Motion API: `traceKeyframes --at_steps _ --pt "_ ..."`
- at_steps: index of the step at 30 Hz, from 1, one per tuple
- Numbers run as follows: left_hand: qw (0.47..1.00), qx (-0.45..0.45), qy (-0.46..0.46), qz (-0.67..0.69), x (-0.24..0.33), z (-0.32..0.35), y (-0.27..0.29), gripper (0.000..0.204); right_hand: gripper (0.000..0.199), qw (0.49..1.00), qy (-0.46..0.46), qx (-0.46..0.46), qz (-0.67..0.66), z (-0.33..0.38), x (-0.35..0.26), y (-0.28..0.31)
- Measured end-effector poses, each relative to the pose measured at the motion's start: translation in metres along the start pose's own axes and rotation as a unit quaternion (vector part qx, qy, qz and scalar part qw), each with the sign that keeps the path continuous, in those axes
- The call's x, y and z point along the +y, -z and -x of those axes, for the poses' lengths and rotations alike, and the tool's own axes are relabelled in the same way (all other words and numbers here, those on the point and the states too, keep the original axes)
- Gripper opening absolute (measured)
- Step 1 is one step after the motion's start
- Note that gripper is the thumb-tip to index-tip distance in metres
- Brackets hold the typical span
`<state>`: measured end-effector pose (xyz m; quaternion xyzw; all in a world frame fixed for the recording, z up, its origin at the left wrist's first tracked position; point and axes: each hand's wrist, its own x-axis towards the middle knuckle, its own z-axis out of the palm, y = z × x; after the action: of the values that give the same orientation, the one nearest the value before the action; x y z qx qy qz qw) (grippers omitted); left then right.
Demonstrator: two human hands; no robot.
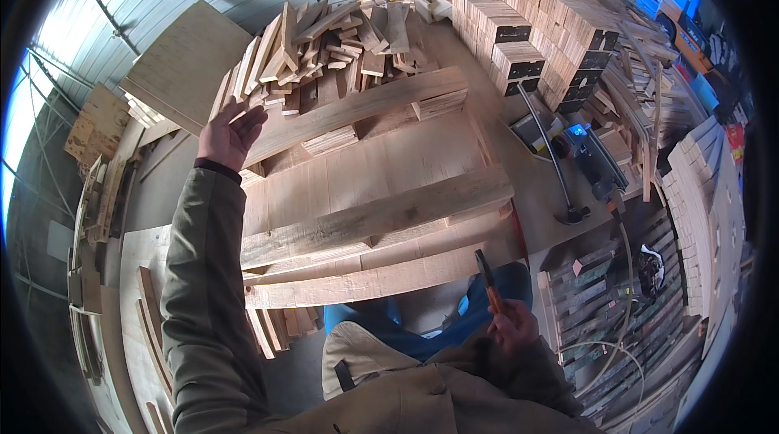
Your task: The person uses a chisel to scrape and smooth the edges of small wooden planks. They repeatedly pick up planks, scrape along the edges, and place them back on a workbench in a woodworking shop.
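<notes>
My right hand (513, 326) is wrapped round the orange-brown handle of a hammer (492, 292). Its dark head is raised beside the right end of the nearest plank (365, 278). My left hand (234, 135) reaches forward with its fingers apart and nothing in them, near the left end of the far plank (357, 113). Between these lies a middle plank (381, 216). Short wooden blocks (330, 140) sit under the far plank, and the planks run across the work surface in front of me.
A heap of loose wood offcuts (349, 40) lies beyond the planks. Stacked wooden blocks (560, 28) stand at the back right. A power tool (596, 159) with a hose and a dark metal rod (548, 146) rest on the right. A slatted pallet (608, 304) lies lower right.
</notes>
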<state>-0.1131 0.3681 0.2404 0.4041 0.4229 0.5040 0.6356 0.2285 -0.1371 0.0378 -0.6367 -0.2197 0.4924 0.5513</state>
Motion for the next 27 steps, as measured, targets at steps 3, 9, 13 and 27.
traceKeyframes --at_steps 3,9,13,27 --pt "0.998 -0.024 0.023 -0.051 -0.023 0.022 0.017 0.03 0.035 1.0 -0.002 -0.004 0.004 -0.006 -0.001 0.001" --pt "0.993 -0.045 0.033 -0.108 -0.024 0.073 0.036 0.03 0.03 1.0 0.011 -0.003 0.018 -0.009 -0.009 -0.008" --pt "0.991 -0.03 0.011 -0.134 -0.02 0.102 0.048 0.027 0.03 1.0 0.022 0.018 0.009 -0.008 -0.004 -0.016" --pt "0.738 -0.135 -0.298 -0.59 -0.118 0.178 0.041 0.067 0.039 0.994 0.071 0.02 0.078 -0.011 0.006 -0.014"
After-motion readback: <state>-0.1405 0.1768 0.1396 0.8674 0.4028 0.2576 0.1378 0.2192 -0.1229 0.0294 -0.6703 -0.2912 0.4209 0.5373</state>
